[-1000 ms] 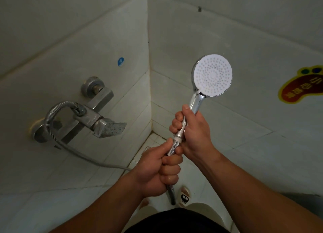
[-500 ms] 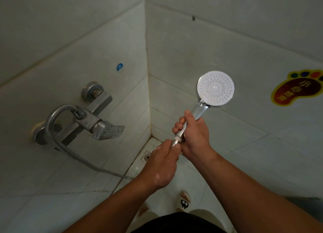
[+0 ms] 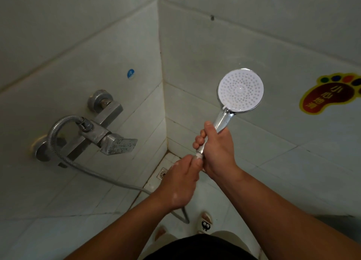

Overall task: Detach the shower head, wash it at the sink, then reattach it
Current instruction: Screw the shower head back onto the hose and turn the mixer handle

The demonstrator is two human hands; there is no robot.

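Head view: a mixer tap (image 3: 93, 134) is fixed to the left wall, with a small blue sticker (image 3: 130, 73) above it. A metal hose (image 3: 56, 134) loops out of the tap's top, sags along the wall's lower edge and runs under the left hand (image 3: 180, 183). That slack lets the handset be worked on in front of the body. A floor drain (image 3: 162, 173) sits in the floor's corner, just left of that hand.

The left hand is curled round the hose end at the foot of the handle, probably to turn the coupling nut. Its fingers hide the joint, so I cannot tell whether it is threaded on or loose. The right hand (image 3: 217, 150) is clenched round the chrome handle, bracing it against the twist. This keeps the shower head (image 3: 240, 90) upright in mid-air before the right wall, its white spray face towards the camera. Further right, a foot-shaped sticker (image 3: 330, 97) is stuck on that wall.

Counted: one tap, one hose, one drain, one shower head, two stickers, two hands, both occupied.
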